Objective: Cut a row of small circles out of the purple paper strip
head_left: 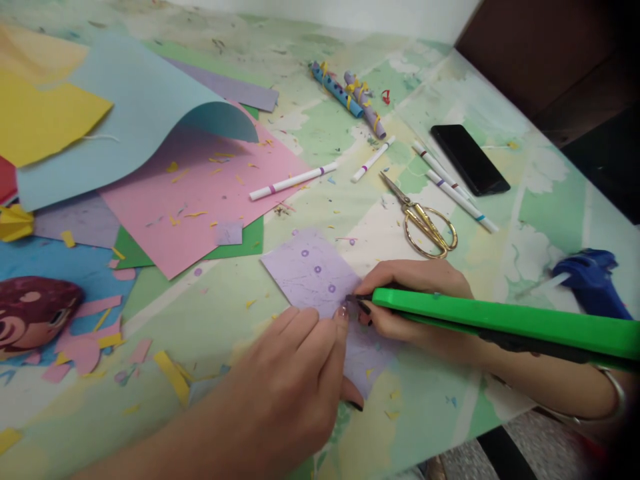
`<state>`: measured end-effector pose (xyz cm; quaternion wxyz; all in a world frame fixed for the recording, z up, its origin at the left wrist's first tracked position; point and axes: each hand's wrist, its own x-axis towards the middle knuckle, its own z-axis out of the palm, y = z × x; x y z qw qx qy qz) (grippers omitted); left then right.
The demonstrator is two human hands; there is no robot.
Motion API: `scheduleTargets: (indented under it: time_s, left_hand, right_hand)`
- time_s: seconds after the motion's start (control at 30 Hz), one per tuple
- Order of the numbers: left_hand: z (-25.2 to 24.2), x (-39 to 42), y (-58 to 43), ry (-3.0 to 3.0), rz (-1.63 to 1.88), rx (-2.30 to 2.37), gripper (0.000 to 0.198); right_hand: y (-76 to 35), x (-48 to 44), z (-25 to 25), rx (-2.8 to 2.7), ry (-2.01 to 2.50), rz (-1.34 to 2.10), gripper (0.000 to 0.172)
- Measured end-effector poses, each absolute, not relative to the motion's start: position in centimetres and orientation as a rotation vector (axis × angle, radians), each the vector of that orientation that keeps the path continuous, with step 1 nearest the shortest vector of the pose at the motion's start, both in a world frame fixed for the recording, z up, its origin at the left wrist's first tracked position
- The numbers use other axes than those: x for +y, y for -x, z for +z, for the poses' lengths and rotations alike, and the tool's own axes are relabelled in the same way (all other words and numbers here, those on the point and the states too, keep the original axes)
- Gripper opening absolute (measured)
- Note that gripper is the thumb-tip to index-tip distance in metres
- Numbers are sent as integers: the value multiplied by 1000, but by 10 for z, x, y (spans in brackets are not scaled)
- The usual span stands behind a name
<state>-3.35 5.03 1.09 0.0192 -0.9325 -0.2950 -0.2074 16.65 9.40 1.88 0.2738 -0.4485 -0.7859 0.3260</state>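
A light purple sheet of paper (310,247) with several small purple rings lies on the table in front of me. My left hand (300,373) presses it down, fingers bunched and the index fingertip near its middle. Just to the right, the fingers of my right hand (410,287) are pinched around the dark tip of a long green tool (500,320). That tip meets the paper beside my left index finger. The tool's body runs across my right wrist to the right edge; its exact kind is unclear. Above my right hand lie gold-handled scissors (425,230).
Coloured sheets, including a curled blue one (115,113) and a pink one (200,213), cover the left. White markers (293,181), a black phone (470,159), two decorated paper rolls (336,88) and a blue glue gun (593,280) lie around. Paper scraps litter the patterned tablecloth (210,353).
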Motion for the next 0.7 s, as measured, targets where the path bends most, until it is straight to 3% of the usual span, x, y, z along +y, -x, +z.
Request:
scheduleTargets:
  time_s: [0.47, 0.7]
  left_hand:
    - [12, 49, 32, 2899, -596, -929, 29]
    - [4, 49, 31, 2914, -675, -939, 43]
  right_hand:
    - [-166, 94, 18, -2138, 1161, 813, 19]
    - [-166, 92, 21, -2132, 1226, 772, 20]
